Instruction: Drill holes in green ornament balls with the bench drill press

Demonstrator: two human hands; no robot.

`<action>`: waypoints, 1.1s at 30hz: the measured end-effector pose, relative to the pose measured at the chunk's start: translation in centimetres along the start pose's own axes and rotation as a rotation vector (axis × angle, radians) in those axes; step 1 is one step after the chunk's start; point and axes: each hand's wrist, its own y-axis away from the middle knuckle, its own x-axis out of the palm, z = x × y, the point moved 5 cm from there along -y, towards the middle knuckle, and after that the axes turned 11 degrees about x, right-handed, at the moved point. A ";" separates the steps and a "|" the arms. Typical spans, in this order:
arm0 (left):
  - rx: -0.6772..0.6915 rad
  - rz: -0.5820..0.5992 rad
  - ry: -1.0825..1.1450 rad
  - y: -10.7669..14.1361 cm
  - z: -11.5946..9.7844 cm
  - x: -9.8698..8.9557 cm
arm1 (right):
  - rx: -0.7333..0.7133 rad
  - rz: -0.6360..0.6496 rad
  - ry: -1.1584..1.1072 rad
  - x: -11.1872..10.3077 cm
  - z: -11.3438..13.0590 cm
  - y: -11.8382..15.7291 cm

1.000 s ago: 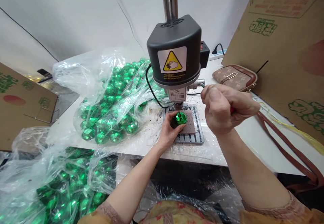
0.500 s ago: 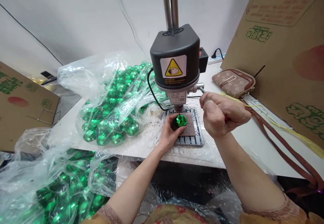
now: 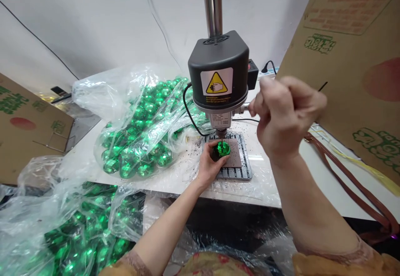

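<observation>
A small drill press [image 3: 218,65] with a black housing and a yellow warning label stands on the table. Under its bit, my left hand [image 3: 210,162] grips a shiny green faceted ball [image 3: 223,148] between thumb and fingers. The ball rests on a brown pad [image 3: 236,157] laid over the slotted metal base [image 3: 246,165]. The bit reaches down to the ball's top; whether it has entered cannot be told. To the right of the motor, my right hand [image 3: 283,115] is closed around the feed lever, which it mostly hides.
A clear plastic bag [image 3: 103,97] holds many green balls [image 3: 145,165] left of the press, and more lie in plastic at lower left. Cardboard boxes [image 3: 353,97] flank the table. A brown strap [image 3: 350,180] lies at right. Dark shavings surround the base.
My right hand has risen with the lever and now covers the patterned bag behind it. My left hand stays around the green ball, and the bit above it shows more clearly.
</observation>
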 end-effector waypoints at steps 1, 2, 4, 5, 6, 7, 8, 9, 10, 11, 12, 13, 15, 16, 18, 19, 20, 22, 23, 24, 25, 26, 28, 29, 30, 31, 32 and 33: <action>0.027 -0.030 -0.056 0.4 -0.7 -0.5 | 0.032 0.005 -0.030 0.4 0.3 -0.8; 0.073 -0.046 -0.108 1.1 -1.5 -1.0 | 0.053 0.010 -0.061 0.7 0.5 -1.4; 0.228 0.012 -0.175 3.3 -3.5 -2.0 | 0.072 0.050 -0.080 1.2 0.6 -2.3; 0.333 0.098 -0.189 4.8 -4.4 -2.3 | 0.069 0.056 -0.096 1.3 0.5 -2.5; 0.442 0.219 -0.200 6.6 -5.1 -2.4 | 0.057 0.056 -0.118 1.4 0.5 -2.5; 0.545 0.359 -0.216 8.6 -5.6 -2.4 | 0.038 0.052 -0.144 1.3 0.4 -2.5; 0.613 0.508 -0.245 10.6 -5.5 -2.3 | 0.019 0.044 -0.171 1.3 0.4 -2.5; 0.648 0.651 -0.283 12.5 -5.1 -2.2 | 0.006 0.040 -0.186 1.2 0.3 -2.4; 0.647 0.775 -0.328 14.0 -4.3 -2.1 | -0.002 0.035 -0.194 1.2 0.2 -2.3; 0.612 0.872 -0.378 15.2 -3.3 -2.1 | -0.005 0.030 -0.196 1.2 0.2 -2.3; 0.556 0.933 -0.426 16.0 -2.3 -2.0 | -0.002 0.029 -0.195 1.3 0.1 -2.3; 0.487 0.961 -0.469 16.4 -1.3 -2.1 | -0.001 0.030 -0.197 1.3 0.1 -2.3; 0.366 0.960 -0.502 16.5 0.0 -2.2 | -0.005 0.034 -0.205 1.2 0.1 -2.4; 0.339 0.952 -0.479 16.4 0.1 -2.2 | -0.006 0.035 -0.205 1.2 0.1 -2.4; 0.371 0.927 -0.362 15.7 -0.7 -2.3 | -0.004 0.039 -0.186 1.1 0.1 -2.4; 0.418 0.892 -0.294 15.0 -1.4 -2.5 | -0.001 0.039 -0.174 1.0 0.0 -2.4; 0.468 0.823 -0.245 13.9 -2.2 -2.9 | 0.003 0.039 -0.161 0.9 0.0 -2.4; 0.499 0.600 -0.262 10.2 -2.9 -4.4 | 0.003 0.031 -0.138 0.8 0.0 -2.2; 0.474 0.465 -0.331 7.8 -2.8 -5.5 | 0.003 0.020 -0.126 0.8 0.0 -2.2; 0.389 0.347 -0.441 5.1 -2.2 -6.5 | -0.002 0.010 -0.117 0.7 0.0 -2.1; 0.311 0.274 -0.556 2.4 -1.3 -7.5 | -0.010 0.002 -0.115 0.7 0.0 -2.1; 0.238 0.253 -0.684 -0.2 -0.3 -8.2 | -0.011 -0.002 -0.112 0.7 0.0 -2.0; 0.076 0.282 -0.927 -4.9 2.1 -9.2 | -0.005 -0.002 -0.115 0.8 0.0 -2.0; 0.008 0.312 -0.999 -6.7 3.3 -9.5 | -0.006 0.002 -0.124 0.8 0.0 -2.0; -0.024 0.318 -1.038 -8.3 4.2 -9.7 | -0.005 0.005 -0.128 0.8 0.0 -1.9; -0.044 0.320 -1.062 -9.6 5.1 -9.8 | -0.008 0.005 -0.129 0.8 0.0 -1.9; -0.047 0.312 -1.070 -10.7 5.8 -9.8 | -0.015 0.008 -0.129 0.8 0.1 -1.9; -0.041 0.296 -1.073 -11.5 6.3 -9.8 | -0.024 0.008 -0.127 0.8 0.2 -1.8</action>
